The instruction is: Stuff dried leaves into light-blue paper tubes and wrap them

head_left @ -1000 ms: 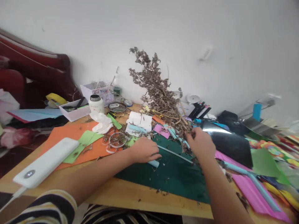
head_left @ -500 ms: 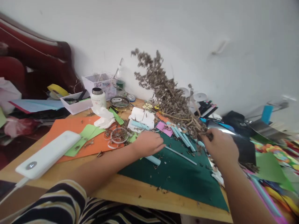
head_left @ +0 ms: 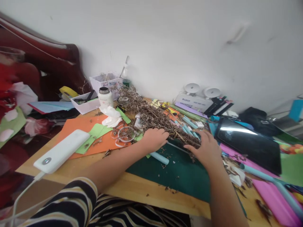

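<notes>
A bundle of dried plant stalks (head_left: 156, 116) with crumpled brown leaves lies slantwise over the table, its leafy end by the white bottle. At its thick stem end is my right hand (head_left: 209, 151), thumb and fingers spread around the stalks, touching them loosely. My left hand (head_left: 153, 138) is at the bundle's near side, palm down with fingers curled together; anything in them is hidden. Beneath the bundle and hands lies a dark green sheet (head_left: 170, 176) scattered with leaf bits. A light blue paper roll (head_left: 159, 157) sits just below my left hand.
A white power bank (head_left: 62, 151) with a cable lies at the left on orange paper (head_left: 73, 126). Behind are a white bottle (head_left: 105, 97), crumpled tissue (head_left: 111, 116) and a white box (head_left: 104, 83). On the right are a black tablet (head_left: 248, 143) and pink paper (head_left: 272, 198).
The dried bundle, raised in my right hand before, has come down onto the table. My right hand's fingers have spread from a tight grip. My left hand stays near the same spot.
</notes>
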The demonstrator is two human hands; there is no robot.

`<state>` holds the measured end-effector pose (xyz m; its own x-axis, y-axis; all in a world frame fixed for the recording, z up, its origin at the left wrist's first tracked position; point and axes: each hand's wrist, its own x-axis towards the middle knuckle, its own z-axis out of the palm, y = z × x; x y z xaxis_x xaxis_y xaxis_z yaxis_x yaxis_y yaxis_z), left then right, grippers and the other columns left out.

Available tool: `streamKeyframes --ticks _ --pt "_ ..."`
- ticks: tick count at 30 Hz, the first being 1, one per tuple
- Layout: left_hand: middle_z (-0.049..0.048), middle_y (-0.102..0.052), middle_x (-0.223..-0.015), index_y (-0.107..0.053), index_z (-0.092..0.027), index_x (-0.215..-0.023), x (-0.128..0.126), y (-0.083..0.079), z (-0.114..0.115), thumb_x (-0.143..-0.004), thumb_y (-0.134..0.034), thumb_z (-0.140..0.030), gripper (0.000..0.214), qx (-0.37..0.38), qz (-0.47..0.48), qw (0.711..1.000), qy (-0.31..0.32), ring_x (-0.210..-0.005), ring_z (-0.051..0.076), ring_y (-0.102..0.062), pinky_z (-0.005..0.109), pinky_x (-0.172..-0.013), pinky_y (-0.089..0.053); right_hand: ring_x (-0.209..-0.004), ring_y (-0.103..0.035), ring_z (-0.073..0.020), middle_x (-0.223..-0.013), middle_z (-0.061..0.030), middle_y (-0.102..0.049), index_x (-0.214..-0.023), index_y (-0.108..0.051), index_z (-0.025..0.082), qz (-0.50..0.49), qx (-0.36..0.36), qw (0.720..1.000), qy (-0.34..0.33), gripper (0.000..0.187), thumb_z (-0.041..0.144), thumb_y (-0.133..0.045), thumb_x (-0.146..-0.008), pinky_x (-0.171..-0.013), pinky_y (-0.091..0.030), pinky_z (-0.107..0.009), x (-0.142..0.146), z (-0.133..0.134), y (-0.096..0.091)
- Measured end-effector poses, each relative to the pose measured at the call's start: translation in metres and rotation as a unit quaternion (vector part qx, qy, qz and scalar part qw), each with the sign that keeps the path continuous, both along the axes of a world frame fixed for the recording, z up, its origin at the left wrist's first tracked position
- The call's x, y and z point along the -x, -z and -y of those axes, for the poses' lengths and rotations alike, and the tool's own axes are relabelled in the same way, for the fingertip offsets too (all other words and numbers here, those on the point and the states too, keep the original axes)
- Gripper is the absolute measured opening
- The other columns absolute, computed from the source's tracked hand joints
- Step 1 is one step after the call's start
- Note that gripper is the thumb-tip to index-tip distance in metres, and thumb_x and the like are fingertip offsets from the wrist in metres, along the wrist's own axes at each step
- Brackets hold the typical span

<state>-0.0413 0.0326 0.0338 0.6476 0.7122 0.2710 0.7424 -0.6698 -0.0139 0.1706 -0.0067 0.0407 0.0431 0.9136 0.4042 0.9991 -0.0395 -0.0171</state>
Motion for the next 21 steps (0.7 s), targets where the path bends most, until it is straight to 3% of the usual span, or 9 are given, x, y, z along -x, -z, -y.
streamKeyframes --ticks 3,9,21 --pt "0.0038 -0.055 -0.087 -0.048 -0.019 -0.097 -0.009 -0.003 -0.011 -0.081 -0.043 -0.037 0.025 0.009 0.007 1.000 -0.027 -0.078 0.019 -0.056 0.026 -0.060 -0.042 -0.105 -0.041 -0.0290 -0.117 -0.0130 -0.047 -0.113 -0.044 0.019 -0.056 -0.051 0.997 -0.018 0.058 0.051 -0.054 -0.066 -0.080 -0.031 -0.041 0.010 -0.003 -0.002" --pt "0.0032 -0.055 -0.085 -0.051 -0.019 -0.090 -0.024 -0.013 -0.023 -0.083 -0.038 -0.034 0.021 -0.007 0.011 0.999 -0.051 -0.078 0.017 -0.056 0.024 -0.059 -0.041 -0.084 -0.050 -0.0236 -0.086 -0.0057 -0.061 -0.080 -0.061 0.023 -0.102 -0.012 0.992 -0.075 0.020 0.035 -0.045 -0.078 -0.072 -0.028 -0.038 0.025 -0.026 0.007" --pt "0.0054 -0.055 -0.076 -0.053 -0.015 -0.083 -0.045 -0.005 -0.008 -0.084 -0.035 -0.033 0.025 0.007 -0.014 0.999 -0.030 -0.072 0.018 -0.057 0.026 -0.058 -0.040 -0.072 -0.053 -0.0156 -0.074 -0.0037 -0.061 -0.076 -0.059 0.018 -0.242 -0.133 0.953 -0.127 0.027 0.030 -0.036 -0.082 -0.067 -0.039 -0.027 0.008 -0.020 0.016"
